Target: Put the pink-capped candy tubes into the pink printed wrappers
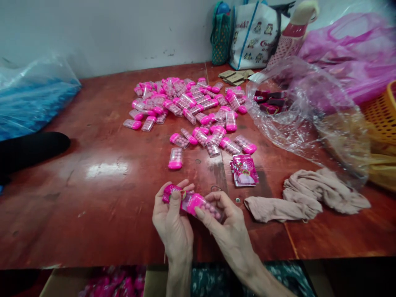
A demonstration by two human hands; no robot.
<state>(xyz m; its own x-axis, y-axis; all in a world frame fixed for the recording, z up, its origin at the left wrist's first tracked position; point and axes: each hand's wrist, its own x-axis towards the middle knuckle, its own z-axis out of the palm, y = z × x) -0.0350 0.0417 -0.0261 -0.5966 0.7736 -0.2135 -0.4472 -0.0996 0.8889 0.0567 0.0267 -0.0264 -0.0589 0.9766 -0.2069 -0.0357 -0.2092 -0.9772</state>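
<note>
the left hand point(173, 218) is turned palm up, its forearm rising almost straight from the lower edge, with the thumb pinching a printed pink wrapper point(176, 194) against the fingers. the right hand point(228, 220) comes in slantwise from the lower right, fingers curled over the far side and thumb in front, pinching one clear container point(210, 207) of pink balls, its pink cap towards the left hand. wrapper and container meet between the hands above the near part of the worktop point(108, 210) (whether one goes around the other, i cannot tell).

as for counts: one container point(175, 158) stands by itself beyond the hands, about seven overlap in a loose cluster point(213, 142) behind it, and the large pile point(182, 97) farther back is too tangled to number. there is one stack of pink packets point(244, 170), its layers uncountable, one yellow basket point(383, 115), and crumpled beige cloth point(323, 192) at the right, one piece or two
</note>
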